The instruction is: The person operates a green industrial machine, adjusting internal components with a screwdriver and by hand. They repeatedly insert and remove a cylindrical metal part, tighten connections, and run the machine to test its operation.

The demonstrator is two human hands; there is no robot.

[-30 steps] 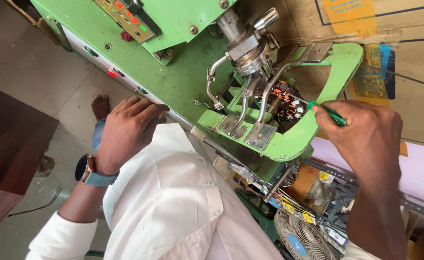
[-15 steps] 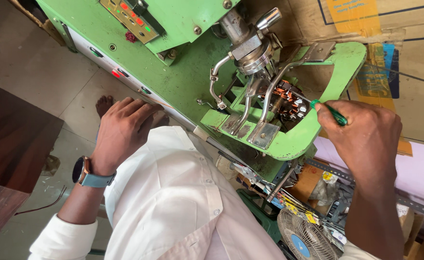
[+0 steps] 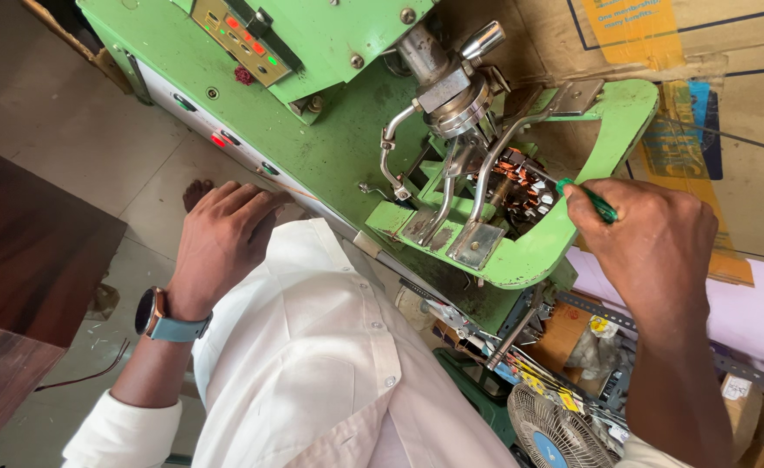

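Green-painted steel winding machine point(image 3: 330, 147), judged heavy and rigid: the left hand point(image 3: 222, 238), wristwatch point(image 3: 161, 316) on the wrist, rests at its lower front edge with fingers loosely curled, gripping nothing visible. Centre, inside the curved green guard point(image 3: 599, 165), sits a copper-wound armature point(image 3: 521, 186), its fine wire and segments likely fragile and best handled by the metal core, not the windings. Right, the right hand point(image 3: 655, 247) is closed around a slim green-handled tool point(image 3: 590, 199), light and stiff, held at the handle with its tip at the armature.
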